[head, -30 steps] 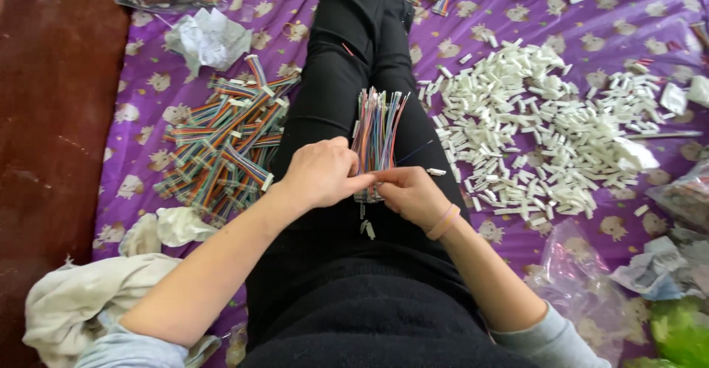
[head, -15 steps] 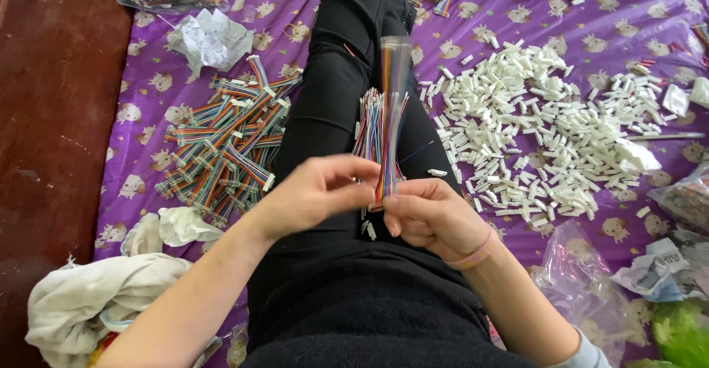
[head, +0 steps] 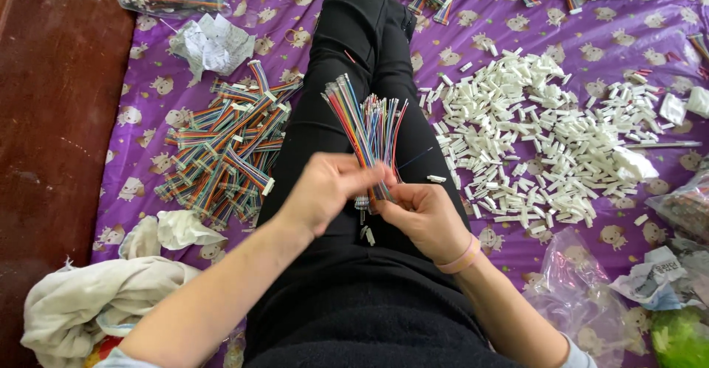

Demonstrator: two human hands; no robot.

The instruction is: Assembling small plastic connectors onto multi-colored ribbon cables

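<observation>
Over my lap in black trousers, my right hand (head: pixel 421 217) grips the lower end of a bundle of multicoloured thin wires (head: pixel 378 128) that fans upward. My left hand (head: pixel 325 191) pinches a flat rainbow ribbon of wires (head: pixel 347 113) at the same spot, tilted up to the left beside the bundle. The two hands touch at the fingertips. A small white connector piece (head: pixel 369 235) lies on my lap just below them.
A pile of finished rainbow wire ribbons (head: pixel 225 146) lies left of my leg on the purple patterned sheet (head: pixel 148 95). A large heap of white plastic connectors (head: pixel 546 139) lies on the right. Crumpled paper (head: pixel 210 43), cloth (head: pixel 88 301) and plastic bags (head: pixel 583 294) surround me.
The ribbon that stood straight up half a second ago now tilts left, lower, against the bundle. My left hand has closed in on my right hand again.
</observation>
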